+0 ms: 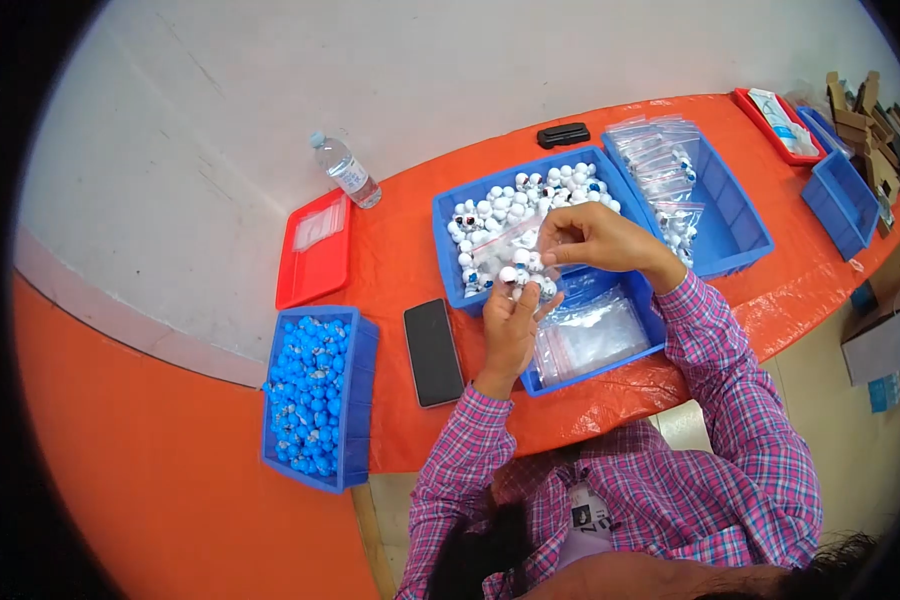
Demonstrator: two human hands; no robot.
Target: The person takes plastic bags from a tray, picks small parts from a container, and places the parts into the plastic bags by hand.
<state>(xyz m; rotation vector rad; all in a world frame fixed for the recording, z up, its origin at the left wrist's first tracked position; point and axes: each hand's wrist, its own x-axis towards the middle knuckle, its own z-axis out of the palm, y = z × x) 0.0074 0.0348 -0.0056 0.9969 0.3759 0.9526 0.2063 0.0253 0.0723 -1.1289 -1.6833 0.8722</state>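
Sleeves of pink-and-blue plaid (pixel 465 445) reached forward from the body, and both forearms came together over the bins. The left hand (pixel 510 335) was turned upward, with its fingers raised around the lower part of a clear bag (pixel 526 268), which it held from beneath. This bag, with several white balls inside, was above the border of two blue bins. The right hand (pixel 600 238) came from the other side, its wrist bent inward and its knuckles high; thumb and forefinger were nearly together at the bag's edge (if they really pinched the film, I cannot tell).

Under the hands, the nearer bin (pixel 598 370) contained flat clear bags (pixel 590 335). To the left lay a dark phone (pixel 433 353), and beyond it a bin of blue balls (pixel 311 390). Farther, the second bin (pixel 444 243) contained loose white balls (pixel 510 206), with filled bags (pixel 660 165) to its right. Farthest, near the wall, stood a water bottle (pixel 344 170).
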